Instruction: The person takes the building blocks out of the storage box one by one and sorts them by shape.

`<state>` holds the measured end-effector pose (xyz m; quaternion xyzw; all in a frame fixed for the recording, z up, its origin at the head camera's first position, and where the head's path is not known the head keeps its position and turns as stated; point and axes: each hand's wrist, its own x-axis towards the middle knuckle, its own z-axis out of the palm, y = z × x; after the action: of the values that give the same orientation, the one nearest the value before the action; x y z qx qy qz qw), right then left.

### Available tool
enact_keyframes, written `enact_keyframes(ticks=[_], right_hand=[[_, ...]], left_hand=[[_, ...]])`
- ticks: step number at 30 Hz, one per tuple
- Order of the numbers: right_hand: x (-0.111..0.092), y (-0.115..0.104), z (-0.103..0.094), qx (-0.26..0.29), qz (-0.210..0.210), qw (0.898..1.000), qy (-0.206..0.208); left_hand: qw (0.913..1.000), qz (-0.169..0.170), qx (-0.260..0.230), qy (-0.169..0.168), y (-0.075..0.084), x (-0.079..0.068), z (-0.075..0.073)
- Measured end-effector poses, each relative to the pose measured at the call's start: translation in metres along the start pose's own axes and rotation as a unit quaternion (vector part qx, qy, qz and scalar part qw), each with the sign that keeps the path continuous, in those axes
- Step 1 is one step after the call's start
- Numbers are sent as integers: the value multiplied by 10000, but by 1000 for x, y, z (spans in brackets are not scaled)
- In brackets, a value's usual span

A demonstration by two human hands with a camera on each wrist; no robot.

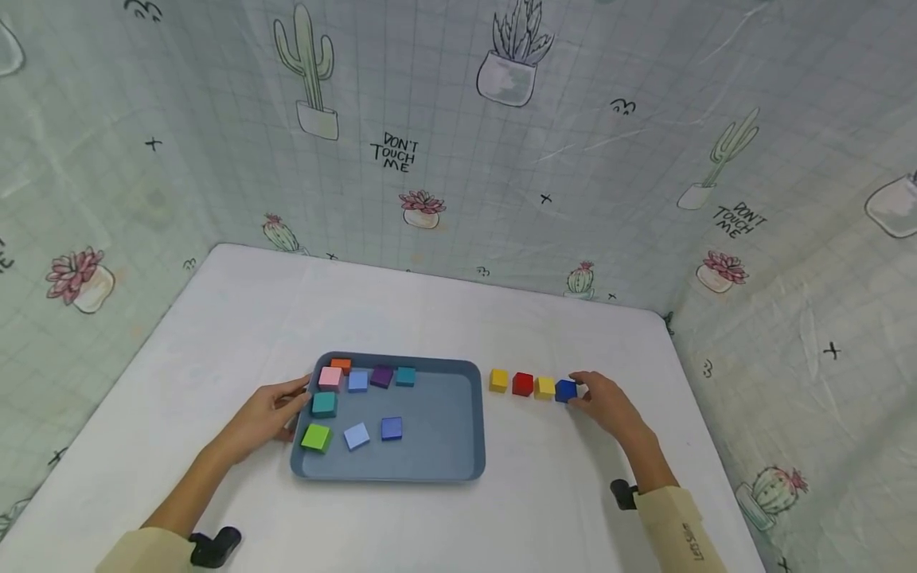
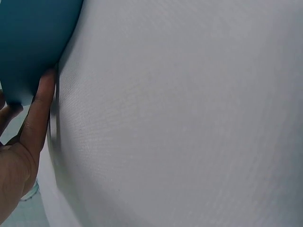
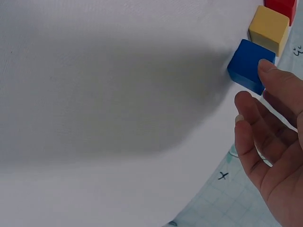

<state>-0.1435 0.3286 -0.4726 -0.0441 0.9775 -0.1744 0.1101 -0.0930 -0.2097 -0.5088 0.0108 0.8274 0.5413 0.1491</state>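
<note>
My right hand (image 1: 609, 402) pinches a blue block (image 1: 565, 391) between thumb and index finger. That block stands at the right end of a short row on the table; in the right wrist view the blue block (image 3: 251, 66) meets a yellow block (image 3: 269, 29). Farther left in the row come a yellow block (image 1: 544, 388), a red block (image 1: 523, 384) and another yellow block (image 1: 498, 380). With my left hand (image 1: 261, 418) I grip the left rim of a blue-grey tray (image 1: 444, 422). In the left wrist view, fingers touch the side of the tray (image 2: 38, 42).
Inside the tray lie several coloured blocks, among them a green block (image 1: 317, 438), a pink block (image 1: 330, 378), a purple block (image 1: 382, 376) and a light blue block (image 1: 357, 436). A white cloth covers the table (image 1: 401, 310). Cactus-printed curtain (image 1: 466, 159) hangs behind and at both sides.
</note>
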Motion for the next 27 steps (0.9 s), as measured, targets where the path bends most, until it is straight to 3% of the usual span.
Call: enact_keyframes(ticks=[4,10,16,27], right_hand=[[-3,-8,-4,-214,-71,9996,196],[7,-9,7,-889,-492,9935,517],[-6,-51,-13,-420,-616,9958,522],[-4,-74,-16,-324,-724,9946,674]], left_hand=[[10000,4,7,3,2,1,-1],[10000,-78,28,14,3,2,-1],[9999,-115,8,13,2,2,-1],[10000,-80,-1,-15,3,2,-1]])
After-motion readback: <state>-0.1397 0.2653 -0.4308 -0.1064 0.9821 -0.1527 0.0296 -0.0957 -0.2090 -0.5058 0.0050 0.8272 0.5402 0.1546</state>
